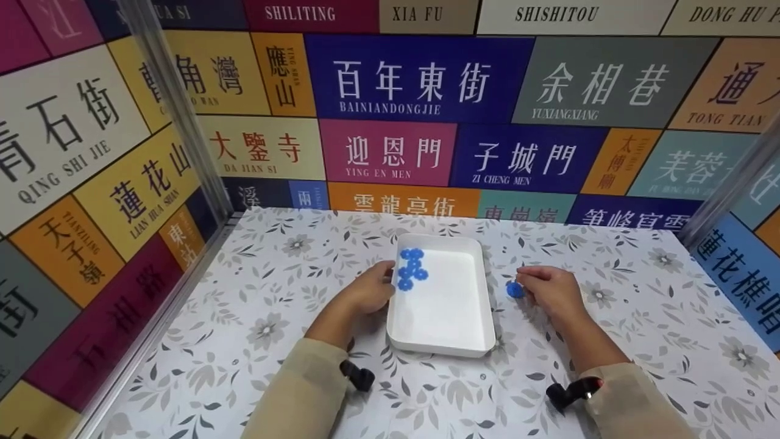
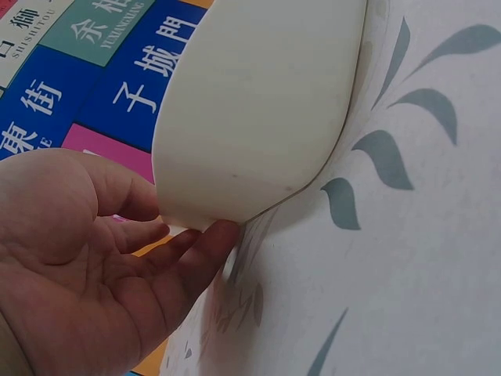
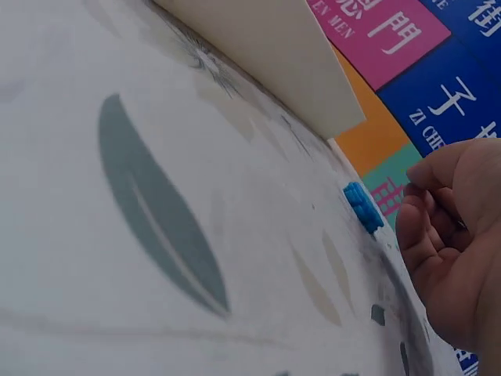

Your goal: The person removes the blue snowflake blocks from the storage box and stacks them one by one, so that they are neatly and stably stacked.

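Note:
A white rectangular tray (image 1: pixel 448 320) lies on the table, with several small blue flower-shaped plastic pieces (image 1: pixel 413 268) grouped at its far left inside. My left hand (image 1: pixel 370 289) holds the tray's left side; in the left wrist view its fingertips (image 2: pixel 223 235) meet the outer wall low down, and its thumb is by the rim. To the right of the tray, another blue piece (image 1: pixel 515 289), with a layered edge, rests on the table. My right hand (image 1: pixel 551 292) is right beside it, fingers curled and thumb against them. In the right wrist view a gap separates the fingertips from this piece (image 3: pixel 364 207).
A floral-patterned cloth (image 1: pixel 268 378) covers the table. Panels with colourful street-name signs (image 1: pixel 420 79) rise behind it and on both sides. Each sleeve carries a black wrist device, one on the left (image 1: pixel 358 375) and one on the right (image 1: pixel 573 393).

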`<action>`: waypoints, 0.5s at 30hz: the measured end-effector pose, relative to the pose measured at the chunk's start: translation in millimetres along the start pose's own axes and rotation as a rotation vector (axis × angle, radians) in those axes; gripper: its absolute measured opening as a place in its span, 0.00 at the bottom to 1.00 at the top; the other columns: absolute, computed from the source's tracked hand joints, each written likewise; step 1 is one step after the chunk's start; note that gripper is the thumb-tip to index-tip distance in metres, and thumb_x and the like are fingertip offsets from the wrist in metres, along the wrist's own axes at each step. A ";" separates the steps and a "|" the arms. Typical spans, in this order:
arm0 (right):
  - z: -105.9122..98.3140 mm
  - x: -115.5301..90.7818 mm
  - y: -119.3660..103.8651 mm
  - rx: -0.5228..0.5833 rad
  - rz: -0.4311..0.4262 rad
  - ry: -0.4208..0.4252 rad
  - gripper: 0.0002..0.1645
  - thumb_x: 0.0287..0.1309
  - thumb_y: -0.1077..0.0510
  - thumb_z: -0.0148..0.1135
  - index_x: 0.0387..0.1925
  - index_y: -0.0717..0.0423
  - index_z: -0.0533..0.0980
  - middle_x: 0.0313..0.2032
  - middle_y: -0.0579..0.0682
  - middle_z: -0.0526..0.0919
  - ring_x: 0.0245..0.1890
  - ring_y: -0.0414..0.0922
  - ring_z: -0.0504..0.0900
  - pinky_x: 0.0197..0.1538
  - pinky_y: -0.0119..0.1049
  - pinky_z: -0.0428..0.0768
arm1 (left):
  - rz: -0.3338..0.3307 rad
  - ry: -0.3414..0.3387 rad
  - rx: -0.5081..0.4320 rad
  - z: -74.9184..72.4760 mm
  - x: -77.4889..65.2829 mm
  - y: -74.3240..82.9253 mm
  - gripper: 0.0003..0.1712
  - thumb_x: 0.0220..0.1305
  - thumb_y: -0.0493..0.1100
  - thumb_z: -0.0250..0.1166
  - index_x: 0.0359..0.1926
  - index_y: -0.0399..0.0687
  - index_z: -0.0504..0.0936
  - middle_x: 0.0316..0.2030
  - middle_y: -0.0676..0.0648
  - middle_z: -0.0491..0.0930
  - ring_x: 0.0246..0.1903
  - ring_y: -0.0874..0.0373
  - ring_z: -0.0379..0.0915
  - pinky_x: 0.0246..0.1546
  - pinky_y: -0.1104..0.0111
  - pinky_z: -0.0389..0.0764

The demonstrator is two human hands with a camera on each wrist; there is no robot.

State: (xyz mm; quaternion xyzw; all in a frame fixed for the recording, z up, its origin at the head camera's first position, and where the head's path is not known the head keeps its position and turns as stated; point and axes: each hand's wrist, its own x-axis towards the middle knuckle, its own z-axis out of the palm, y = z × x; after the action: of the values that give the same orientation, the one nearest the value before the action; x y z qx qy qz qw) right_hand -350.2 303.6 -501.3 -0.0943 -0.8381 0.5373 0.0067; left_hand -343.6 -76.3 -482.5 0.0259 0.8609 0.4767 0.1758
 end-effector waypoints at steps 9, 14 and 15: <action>38.5 -20.5 -45.6 0.130 -0.091 -0.108 0.21 0.69 0.51 0.71 0.56 0.61 0.86 0.37 0.45 0.88 0.34 0.39 0.83 0.40 0.31 0.86 | 0.009 -0.002 -0.022 0.0 -0.3 -0.6 0.38 0.77 0.41 0.53 0.85 0.50 0.58 0.82 0.42 0.64 0.83 0.44 0.58 0.86 0.47 0.54; 52.7 -21.5 -61.1 0.183 -0.098 -0.143 0.17 0.70 0.53 0.71 0.54 0.59 0.86 0.40 0.48 0.89 0.37 0.40 0.83 0.42 0.30 0.87 | -0.009 -0.007 -0.054 0.5 -2.4 1.3 0.38 0.77 0.40 0.53 0.85 0.50 0.58 0.82 0.43 0.64 0.83 0.44 0.58 0.85 0.47 0.56; 55.3 -20.8 -63.5 0.192 -0.098 -0.144 0.17 0.70 0.54 0.71 0.53 0.59 0.87 0.40 0.47 0.89 0.37 0.41 0.84 0.43 0.30 0.88 | -0.018 -0.007 -0.056 0.5 -2.4 1.5 0.38 0.77 0.40 0.54 0.85 0.51 0.58 0.82 0.43 0.63 0.83 0.44 0.58 0.85 0.47 0.56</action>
State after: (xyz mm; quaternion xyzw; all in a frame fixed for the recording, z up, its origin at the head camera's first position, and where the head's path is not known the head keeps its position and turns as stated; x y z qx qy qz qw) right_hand -345.6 224.7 -465.5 -0.0134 -0.7848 0.6193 -0.0185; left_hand -341.3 -75.6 -480.8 0.0150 0.8468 0.4990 0.1838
